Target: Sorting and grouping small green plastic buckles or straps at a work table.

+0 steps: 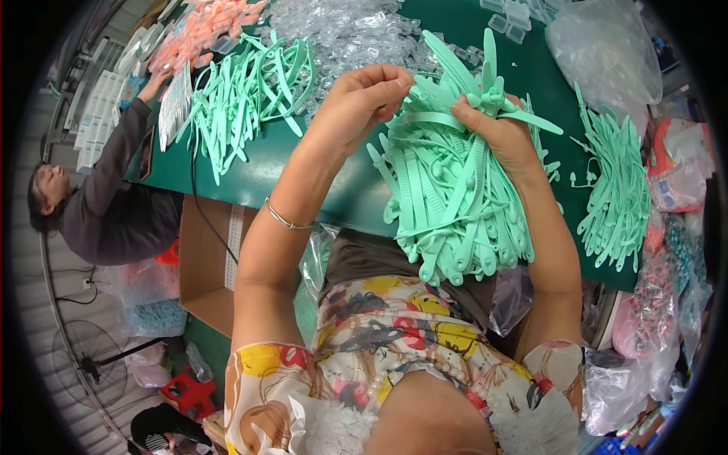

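The right hand (497,133) is clamped around the upper part of a thick bundle of mint-green plastic straps (455,205), thumb across the front and fingers wrapped behind. The bundle hangs down from the grip over the near edge of the green table (334,182), its loose ends fanning out above the person's lap. The left hand (364,98) is closed, fingertips pinched together on the top end of a strap at the upper left of the bundle, just beside the right hand.

Step in hand, as judged: the straps are being gathered and counted or aligned into one bundle, with the left hand feeding or squaring single pieces against the held stack.

Next move, as judged: the pinched strap must be seated flush with the other heads before the right hand re-grips. The right hand's clamp should not slacken, since the lower ends are unsupported and could slide out.

Surroundings: a loose pile of green straps (243,91) lies far left on the table, and a second green pile (618,182) lies at the right. Clear plastic pieces (349,30) cover the far middle, and pink pieces (205,30) lie at the far left. A co-worker's hand (154,82) reaches onto the table at the left. An open cardboard box (205,265) stands below the near-left table edge.
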Demonstrator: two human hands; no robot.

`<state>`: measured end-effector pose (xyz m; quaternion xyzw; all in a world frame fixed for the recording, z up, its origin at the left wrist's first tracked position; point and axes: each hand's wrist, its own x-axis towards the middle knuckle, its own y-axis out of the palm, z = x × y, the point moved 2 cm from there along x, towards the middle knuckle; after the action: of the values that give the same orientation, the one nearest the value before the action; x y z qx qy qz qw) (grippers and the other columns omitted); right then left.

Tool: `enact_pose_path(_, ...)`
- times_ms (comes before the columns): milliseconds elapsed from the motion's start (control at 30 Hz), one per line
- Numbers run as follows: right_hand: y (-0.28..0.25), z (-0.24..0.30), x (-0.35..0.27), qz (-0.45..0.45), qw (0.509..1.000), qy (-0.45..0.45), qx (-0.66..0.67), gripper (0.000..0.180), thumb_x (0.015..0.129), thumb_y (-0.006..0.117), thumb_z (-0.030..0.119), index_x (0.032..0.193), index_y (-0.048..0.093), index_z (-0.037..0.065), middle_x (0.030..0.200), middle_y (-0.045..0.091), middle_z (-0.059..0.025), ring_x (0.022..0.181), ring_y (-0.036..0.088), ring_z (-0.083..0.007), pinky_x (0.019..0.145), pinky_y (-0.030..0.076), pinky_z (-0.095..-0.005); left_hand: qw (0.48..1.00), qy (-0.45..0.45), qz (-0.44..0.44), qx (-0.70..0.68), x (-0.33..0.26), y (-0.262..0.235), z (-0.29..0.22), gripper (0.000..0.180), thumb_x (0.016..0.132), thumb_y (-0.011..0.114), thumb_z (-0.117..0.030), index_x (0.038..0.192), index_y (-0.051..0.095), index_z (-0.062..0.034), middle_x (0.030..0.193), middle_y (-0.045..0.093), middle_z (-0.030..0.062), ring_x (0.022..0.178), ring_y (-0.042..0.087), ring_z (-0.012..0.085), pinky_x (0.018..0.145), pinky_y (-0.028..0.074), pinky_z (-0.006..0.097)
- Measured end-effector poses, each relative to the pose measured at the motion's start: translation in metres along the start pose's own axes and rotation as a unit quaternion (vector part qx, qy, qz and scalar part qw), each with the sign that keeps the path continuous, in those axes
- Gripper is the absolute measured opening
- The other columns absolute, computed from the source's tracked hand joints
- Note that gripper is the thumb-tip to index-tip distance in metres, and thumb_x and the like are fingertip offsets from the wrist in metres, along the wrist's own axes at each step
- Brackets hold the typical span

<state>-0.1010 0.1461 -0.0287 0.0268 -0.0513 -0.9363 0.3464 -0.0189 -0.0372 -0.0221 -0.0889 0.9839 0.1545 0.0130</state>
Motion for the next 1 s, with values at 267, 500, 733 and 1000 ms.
enact_pose_path(267, -0.001, 0.001, 0.001, 0.018, 0.999, -0.01, -0.047, 0.025, 0.073, 0.072, 0.017, 0.087, 0.064, -0.001, 0.079, 0.064, -0.0045, 0.071, 0.057, -0.0094, 0.066, 0.045, -0.0236, 0.999, 0.007, -0.008, 0.035, -0.004, 0.0, -0.002, 0.016, 0.084, 0.062, -0.014, 0.093, 0.059, -0.0001, 0.074, 0.054, -0.0024, 0.062, 0.045, 0.0047, 0.054, 0.034, 0.017)
enact_pose_path(500, -0.001, -0.001, 0.001, 0.027, 0.997, -0.021, -0.066, 0.029, 0.073, 0.072, 0.018, 0.093, 0.064, -0.001, 0.08, 0.064, -0.005, 0.073, 0.057, -0.01, 0.068, 0.045, -0.024, 0.978, 0.047, -0.004, 0.204, -0.004, 0.009, -0.011, 0.017, 0.083, 0.063, -0.017, 0.088, 0.062, -0.0007, 0.068, 0.052, -0.0039, 0.06, 0.043, 0.0035, 0.053, 0.032, 0.019)
enact_pose_path(733, 0.002, -0.003, 0.006, 0.02, 0.99, -0.111, -0.086, 0.024, 0.077, 0.067, 0.011, 0.099, 0.064, 0.002, 0.084, 0.064, -0.0042, 0.076, 0.057, -0.0104, 0.072, 0.045, -0.0244, 0.913, 0.116, -0.039, 0.389, 0.004, 0.019, -0.001, 0.024, 0.084, 0.062, -0.022, 0.079, 0.062, 0.0009, 0.062, 0.05, -0.0039, 0.057, 0.04, 0.0029, 0.049, 0.031, 0.021)
enact_pose_path(1000, -0.003, -0.01, 0.006, 0.032, 0.99, -0.109, -0.079, 0.024, 0.075, 0.068, 0.008, 0.097, 0.064, 0.002, 0.083, 0.064, -0.0029, 0.076, 0.057, -0.0091, 0.069, 0.046, -0.0236, 0.94, 0.046, -0.021, 0.337, 0.009, 0.039, 0.006, 0.024, 0.083, 0.061, -0.022, 0.075, 0.061, 0.0011, 0.062, 0.049, -0.0046, 0.059, 0.04, 0.003, 0.051, 0.032, 0.021)
